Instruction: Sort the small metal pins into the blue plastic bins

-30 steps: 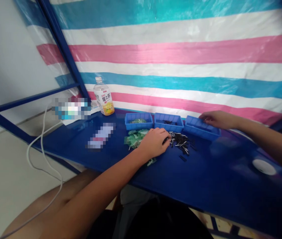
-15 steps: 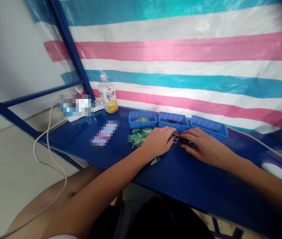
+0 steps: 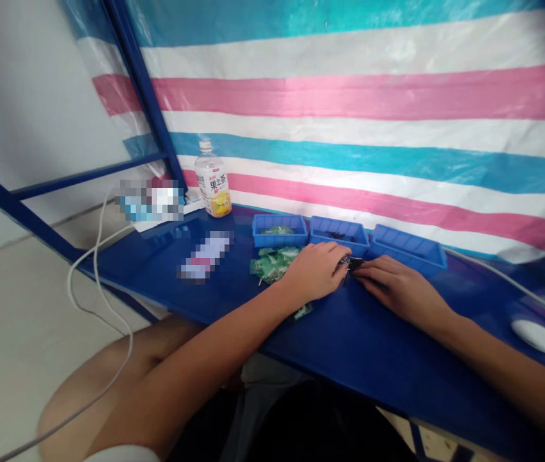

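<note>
Several small black pieces with silver pins [image 3: 348, 262] lie bunched between my two hands on the blue tabletop. My left hand [image 3: 318, 269] is curled over their left side, its fingertips closed against them. From the right, my right hand [image 3: 397, 285] pinches a black piece [image 3: 356, 263]. Its fingers are closed together, and part of the piece is hidden behind them. Beside and partly under my left hand lies a pile of green circuit boards [image 3: 272, 264]. A few more boards [image 3: 303, 310] stick out below my left wrist.
Behind my hands stand three blue bins: the left bin [image 3: 279, 240] holds green pieces, the middle bin [image 3: 339, 245] black ones, and there is a right bin [image 3: 407, 253]. A drink bottle [image 3: 214, 186], a white round object [image 3: 538, 337] and a cable [image 3: 503, 282] are around.
My right hand's fingers have closed from spread to a pinch on a black piece. The black pieces are bunched tighter between my hands. The view has shifted slightly.
</note>
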Demonstrator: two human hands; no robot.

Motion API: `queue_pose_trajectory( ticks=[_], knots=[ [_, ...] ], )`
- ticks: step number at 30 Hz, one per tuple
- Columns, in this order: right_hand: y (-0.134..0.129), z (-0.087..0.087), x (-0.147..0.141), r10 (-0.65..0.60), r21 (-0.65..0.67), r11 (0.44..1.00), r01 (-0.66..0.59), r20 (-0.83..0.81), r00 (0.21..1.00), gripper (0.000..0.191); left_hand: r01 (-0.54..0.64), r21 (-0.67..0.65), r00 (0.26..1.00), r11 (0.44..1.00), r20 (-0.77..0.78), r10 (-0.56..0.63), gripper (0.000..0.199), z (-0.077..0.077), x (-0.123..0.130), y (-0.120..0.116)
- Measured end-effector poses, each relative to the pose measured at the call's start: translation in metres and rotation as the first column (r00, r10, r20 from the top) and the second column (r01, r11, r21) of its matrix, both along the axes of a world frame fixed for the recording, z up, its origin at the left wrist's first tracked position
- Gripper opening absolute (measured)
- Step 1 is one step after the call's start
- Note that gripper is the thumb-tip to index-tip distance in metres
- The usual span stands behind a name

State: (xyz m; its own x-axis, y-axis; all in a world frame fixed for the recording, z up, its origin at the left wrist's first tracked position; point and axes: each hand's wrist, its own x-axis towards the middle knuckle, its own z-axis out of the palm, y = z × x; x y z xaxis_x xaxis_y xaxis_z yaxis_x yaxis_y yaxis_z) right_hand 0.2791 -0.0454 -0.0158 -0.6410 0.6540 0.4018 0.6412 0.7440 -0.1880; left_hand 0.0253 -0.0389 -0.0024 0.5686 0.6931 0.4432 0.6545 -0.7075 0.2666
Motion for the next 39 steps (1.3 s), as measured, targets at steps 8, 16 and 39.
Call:
queue_pose_trajectory(
  ticks=[8,16,39],
  knots=[
    [-0.007,0.016,-0.01,-0.262,-0.211,0.957,0.196,-0.349,0.9,0.021,0.023,-0.003,1.0,1.0,0.021,-0.023,0.027,0.033,0.015,0.015],
    [-0.018,0.021,0.0,-0.432,-0.398,0.895,0.204,-0.652,0.623,0.021,0.212,-0.071,0.963,0.975,0.188,-0.195,0.032,0.03,0.037,0.024],
    [-0.017,0.003,-0.002,-0.305,-0.239,0.949,0.204,-0.546,0.78,0.047,0.277,-0.204,0.9,0.939,0.397,-0.179,0.045,0.011,0.027,0.011]
  ],
)
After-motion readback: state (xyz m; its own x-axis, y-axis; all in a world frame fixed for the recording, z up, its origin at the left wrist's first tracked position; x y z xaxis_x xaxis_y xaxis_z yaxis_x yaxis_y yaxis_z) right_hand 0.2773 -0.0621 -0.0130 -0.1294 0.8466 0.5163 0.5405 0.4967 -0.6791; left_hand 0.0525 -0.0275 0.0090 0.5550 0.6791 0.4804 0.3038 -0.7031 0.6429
